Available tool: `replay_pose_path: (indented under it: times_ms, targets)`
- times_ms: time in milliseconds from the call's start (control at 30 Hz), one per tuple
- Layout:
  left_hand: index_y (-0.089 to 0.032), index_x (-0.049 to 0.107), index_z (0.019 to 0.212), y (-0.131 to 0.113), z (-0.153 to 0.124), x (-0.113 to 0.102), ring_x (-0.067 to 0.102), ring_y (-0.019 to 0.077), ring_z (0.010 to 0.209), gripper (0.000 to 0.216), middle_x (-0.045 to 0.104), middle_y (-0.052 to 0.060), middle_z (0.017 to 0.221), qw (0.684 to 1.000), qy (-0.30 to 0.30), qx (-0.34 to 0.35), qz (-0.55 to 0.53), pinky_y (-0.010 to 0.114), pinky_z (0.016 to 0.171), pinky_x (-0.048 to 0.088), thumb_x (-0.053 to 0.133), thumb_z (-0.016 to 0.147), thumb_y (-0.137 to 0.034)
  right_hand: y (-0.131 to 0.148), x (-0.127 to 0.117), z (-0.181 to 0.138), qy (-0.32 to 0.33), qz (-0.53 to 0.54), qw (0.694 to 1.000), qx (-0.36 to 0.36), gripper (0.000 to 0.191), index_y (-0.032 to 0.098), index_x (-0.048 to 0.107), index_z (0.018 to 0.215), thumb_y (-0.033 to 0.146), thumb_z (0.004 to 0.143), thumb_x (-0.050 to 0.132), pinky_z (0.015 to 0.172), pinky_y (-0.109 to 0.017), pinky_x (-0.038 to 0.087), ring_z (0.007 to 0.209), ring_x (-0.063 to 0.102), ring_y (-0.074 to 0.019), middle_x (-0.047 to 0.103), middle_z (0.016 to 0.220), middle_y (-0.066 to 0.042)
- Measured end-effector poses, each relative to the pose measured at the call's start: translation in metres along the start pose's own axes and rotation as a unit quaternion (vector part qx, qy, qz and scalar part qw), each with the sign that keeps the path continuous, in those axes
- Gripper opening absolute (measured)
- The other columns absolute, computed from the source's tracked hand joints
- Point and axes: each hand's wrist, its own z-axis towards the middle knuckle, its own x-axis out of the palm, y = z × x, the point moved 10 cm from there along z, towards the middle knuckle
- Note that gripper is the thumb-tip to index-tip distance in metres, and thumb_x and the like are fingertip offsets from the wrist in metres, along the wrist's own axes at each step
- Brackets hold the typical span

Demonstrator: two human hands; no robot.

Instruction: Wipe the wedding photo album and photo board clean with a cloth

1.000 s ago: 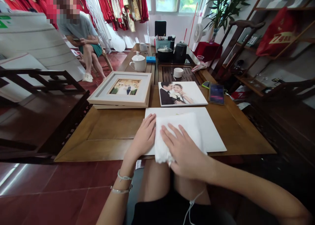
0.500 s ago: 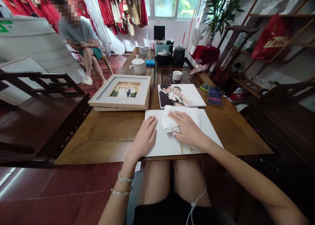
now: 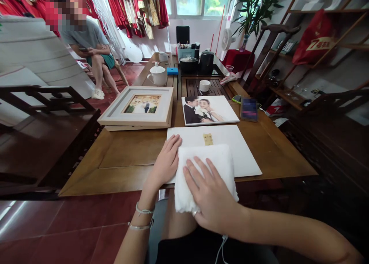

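A white board (image 3: 248, 160) lies flat at the table's near edge, with a small tan shape (image 3: 207, 139) showing on it. My left hand (image 3: 167, 160) rests on the board's left side, fingers stretched out and holding nothing. Under my right hand (image 3: 211, 196) is a folded white cloth (image 3: 207, 152), its near end hanging past the table edge above my lap. The fingers lie spread over the cloth and the thumb is at its near edge. Just beyond the board lies a photo panel (image 3: 227, 110) of a couple.
Stacked picture frames (image 3: 135, 119) stand left on the wooden table (image 3: 123, 152). A phone (image 3: 249, 109) leans at the right. Farther back are a white teapot (image 3: 158, 75), a cup (image 3: 205, 86) and a black kettle (image 3: 206, 62). Another person (image 3: 86, 37) sits at the back left.
My right hand has drawn the white cloth toward me, from the far part of the board to past its near edge, uncovering the tan shape. My left hand stays on the board.
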Motion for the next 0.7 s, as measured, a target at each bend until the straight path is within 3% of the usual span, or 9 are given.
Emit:
replay_pose_path:
  times_ms: [233,433,533,700]
  targets:
    - [-0.014,0.043,0.142,0.002,0.001,0.001,0.027,0.0261,0.146,0.047,0.038,0.014,0.153,0.999,0.007,-0.030,0.010,0.050,0.120,0.024,0.032,0.099,-0.028,-0.092,-0.020,0.021,-0.005,0.100,0.993,0.060,0.075,0.020,0.037,0.148,0.020,0.075,0.053,0.117,-0.062,0.002,0.146,0.020,-0.0291,0.035,0.155,-0.007]
    - [-0.009,0.042,0.143,0.002,0.001,0.000,0.026,0.0254,0.147,0.048,0.037,0.016,0.154,0.999,0.018,-0.045,0.013,0.049,0.121,0.022,0.031,0.099,-0.028,-0.148,-0.031,0.021,-0.073,0.123,0.983,0.112,0.070,0.026,0.039,0.147,0.020,0.078,0.052,0.115,-0.065,0.000,0.146,0.019,-0.0293,0.037,0.154,-0.005]
    - [-0.012,0.042,0.143,0.001,0.001,0.000,0.026,0.0260,0.147,0.047,0.037,0.014,0.154,0.999,0.016,-0.041,0.012,0.052,0.120,0.023,0.031,0.099,-0.027,-0.138,-0.029,0.011,-0.068,0.095,0.987,0.106,0.073,0.026,0.037,0.148,0.020,0.077,0.051,0.114,-0.067,0.002,0.146,0.017,-0.0318,0.034,0.156,-0.005]
    - [-0.014,0.043,0.142,0.002,0.001,0.000,0.027,0.0260,0.146,0.047,0.038,0.014,0.153,0.999,0.006,-0.033,0.009,0.051,0.120,0.024,0.031,0.098,-0.026,-0.066,-0.012,-0.015,0.029,0.045,0.998,-0.038,0.091,0.023,0.030,0.151,0.019,0.063,0.054,0.111,-0.070,-0.006,0.148,0.003,-0.0367,0.022,0.160,-0.005]
